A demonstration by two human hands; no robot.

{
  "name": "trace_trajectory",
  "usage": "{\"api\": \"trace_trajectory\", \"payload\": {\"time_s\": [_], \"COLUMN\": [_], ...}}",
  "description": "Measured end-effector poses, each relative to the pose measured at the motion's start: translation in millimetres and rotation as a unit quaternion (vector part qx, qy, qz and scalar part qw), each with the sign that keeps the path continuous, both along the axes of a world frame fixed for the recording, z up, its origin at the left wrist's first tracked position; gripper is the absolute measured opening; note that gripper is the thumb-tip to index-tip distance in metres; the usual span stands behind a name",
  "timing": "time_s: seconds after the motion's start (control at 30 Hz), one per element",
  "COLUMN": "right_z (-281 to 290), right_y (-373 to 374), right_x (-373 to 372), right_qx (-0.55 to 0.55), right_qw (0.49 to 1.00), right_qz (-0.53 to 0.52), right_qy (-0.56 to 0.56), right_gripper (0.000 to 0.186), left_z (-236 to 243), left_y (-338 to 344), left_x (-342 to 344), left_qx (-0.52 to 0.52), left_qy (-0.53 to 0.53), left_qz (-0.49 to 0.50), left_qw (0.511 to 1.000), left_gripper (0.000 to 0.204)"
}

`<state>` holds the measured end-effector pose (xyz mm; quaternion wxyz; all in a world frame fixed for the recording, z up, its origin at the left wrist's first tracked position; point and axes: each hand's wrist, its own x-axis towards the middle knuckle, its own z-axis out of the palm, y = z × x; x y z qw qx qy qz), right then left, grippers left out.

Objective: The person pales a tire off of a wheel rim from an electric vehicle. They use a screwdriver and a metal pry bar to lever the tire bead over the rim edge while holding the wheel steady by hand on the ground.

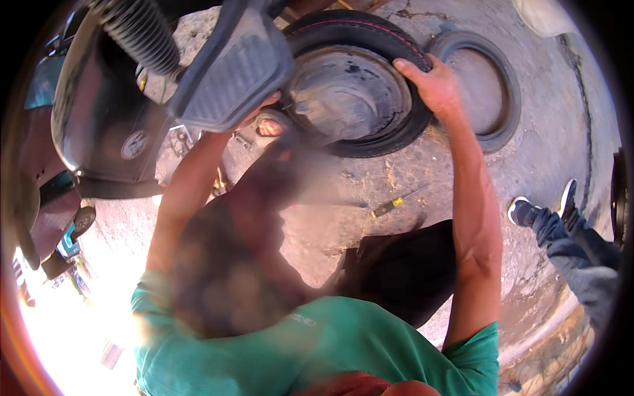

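Black tyre (420,122) around a dusty wheel (380,89), low by the ground – right hand (434,86) grips its far-right edge, thumb on top, seemingly to steady it; left hand (256,113) mostly behind a grey ribbed panel (231,76) – cannot tell its fingers' hold

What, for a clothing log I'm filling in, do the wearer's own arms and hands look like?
Short green T-shirt sleeves leave both forearms bare. The right hand is ungloved, with no watch or band showing at its wrist. The left hand is mostly hidden; the part that shows looks bare.
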<state>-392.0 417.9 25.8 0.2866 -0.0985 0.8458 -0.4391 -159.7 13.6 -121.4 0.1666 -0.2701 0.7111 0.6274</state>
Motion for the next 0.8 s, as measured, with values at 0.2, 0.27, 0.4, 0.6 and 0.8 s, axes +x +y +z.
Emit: {"api": "trace_trajectory", "payload": {"time_s": [0.2,0.27,0.4,0.6,0.8], "right_z": [-9,-9,-2,11,2], "right_y": [-2,3,8,2,-1], "right_x": [12,12,8,11,12], "right_qx": [0.038,0.029,0.023,-0.003,0.034], "right_qw": [0.992,0.993,0.996,0.998,0.995], "right_qz": [-0.001,-0.002,0.011,0.007,-0.019], "right_qy": [0.117,0.118,0.083,0.063,0.089], "right_gripper": [0.093,0.091,0.107,0.090,0.075], "left_z": [1,-1,22,116,176], "left_y": [-7,1,13,78,150], "left_x": [13,15,38,162,232], "left_qx": [-0.057,-0.086,-0.224,-0.255,-0.203], "left_qy": [-0.027,-0.039,-0.103,-0.208,-0.293], "left_qz": [0.035,0.039,0.044,-0.003,-0.066], "left_qw": [0.997,0.995,0.968,0.944,0.932], "left_gripper": [0.061,0.060,0.059,0.056,0.051]}}
